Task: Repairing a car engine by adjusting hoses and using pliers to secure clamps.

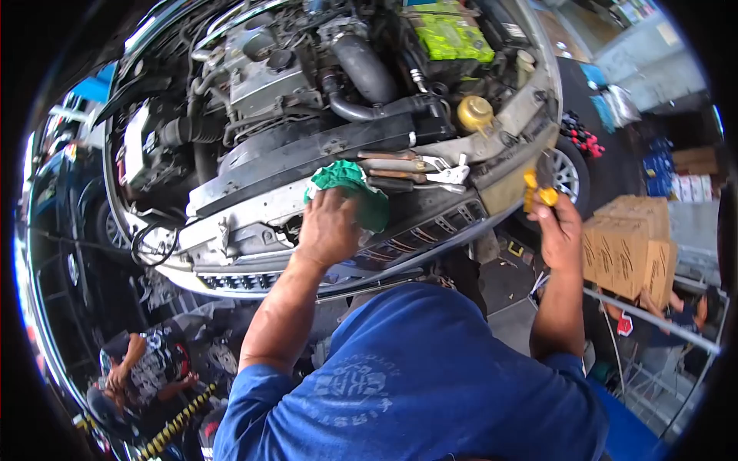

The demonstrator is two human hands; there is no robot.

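My left hand [332,227] is closed on a crumpled green cloth [370,201] at the front edge of the engine bay; its fingers are slightly blurred. Out to the right, my right hand [560,234] pinches a small yellow plastic piece [547,196] with rounded, knob-like ends. It is in the air beside the car's front corner. Just right of the cloth, pliers [442,170] and other hand tools with worn handles lie on the front panel. The grille [423,234] runs below them.
The engine [273,81] fills the bay ahead, with a yellow round reservoir [475,113] and a lime-yellow wrapped block [453,34] at right. Cardboard boxes [619,253] stand at right, near another person's arm. Another person [146,361] is at lower left, beside a yellow coil spring [173,426].
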